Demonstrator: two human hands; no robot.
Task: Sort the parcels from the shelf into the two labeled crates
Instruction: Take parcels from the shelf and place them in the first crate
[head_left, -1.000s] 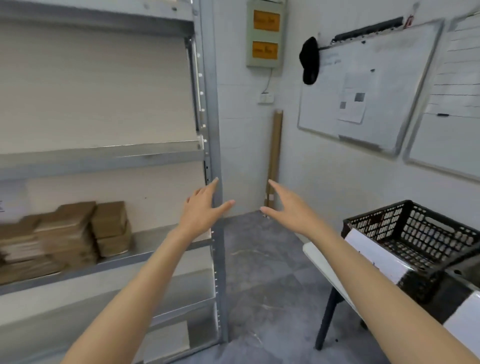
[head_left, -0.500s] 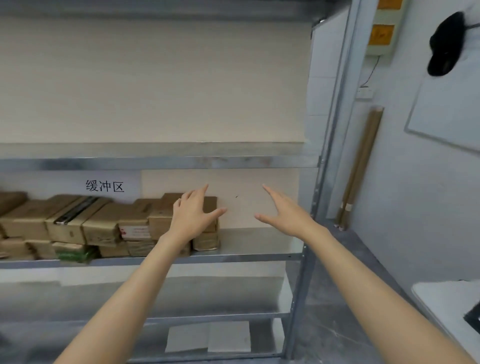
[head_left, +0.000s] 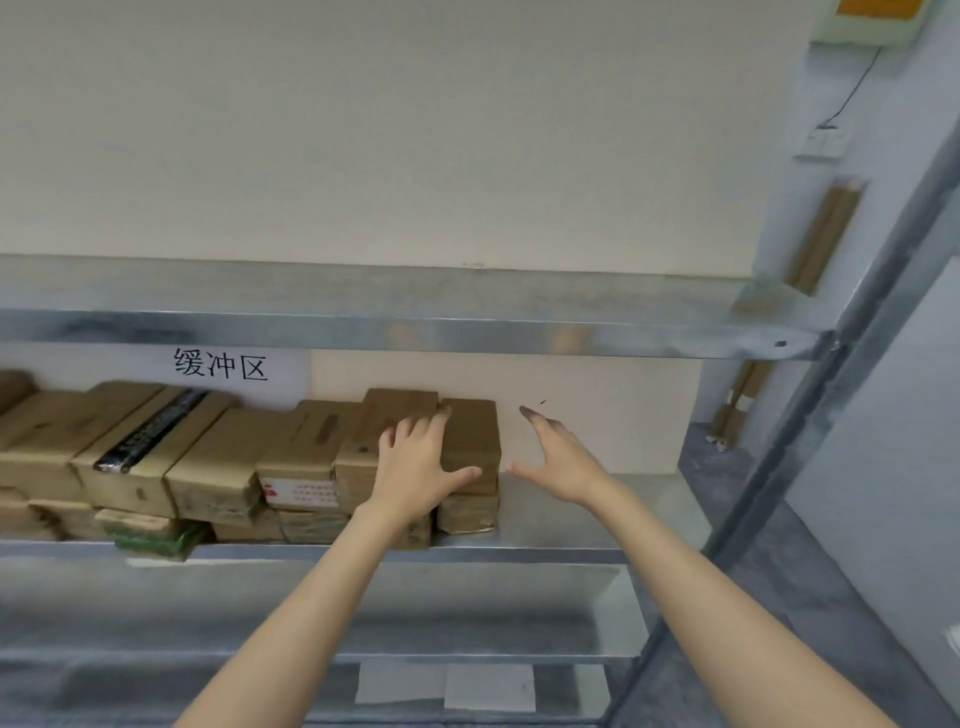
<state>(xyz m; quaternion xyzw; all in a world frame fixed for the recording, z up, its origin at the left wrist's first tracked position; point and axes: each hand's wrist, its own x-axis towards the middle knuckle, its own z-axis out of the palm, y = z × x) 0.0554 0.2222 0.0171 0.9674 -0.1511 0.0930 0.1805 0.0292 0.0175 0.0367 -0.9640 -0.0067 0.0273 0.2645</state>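
Observation:
Several brown cardboard parcels are stacked in two layers on a metal shelf (head_left: 561, 525). The rightmost top parcel (head_left: 472, 441) sits at the end of the row, on another parcel (head_left: 467, 512). My left hand (head_left: 415, 467) lies with spread, straight fingers over the left part of that top parcel and its neighbour (head_left: 384, 415). My right hand (head_left: 558, 457) hovers open just right of the parcel, thumb toward its side, holding nothing. The crates are out of view.
A white label with black characters (head_left: 221, 364) hangs on the shelf's back wall. The upper shelf beam (head_left: 415, 327) runs above the hands. A metal upright (head_left: 810, 431) stands at the right, with grey floor beyond. White sheets (head_left: 447, 686) lie on the lower shelf.
The view turned left from the table and crate to the shelf and drew closer. Both hands reached forward; my left hand now lies on the rightmost top parcels.

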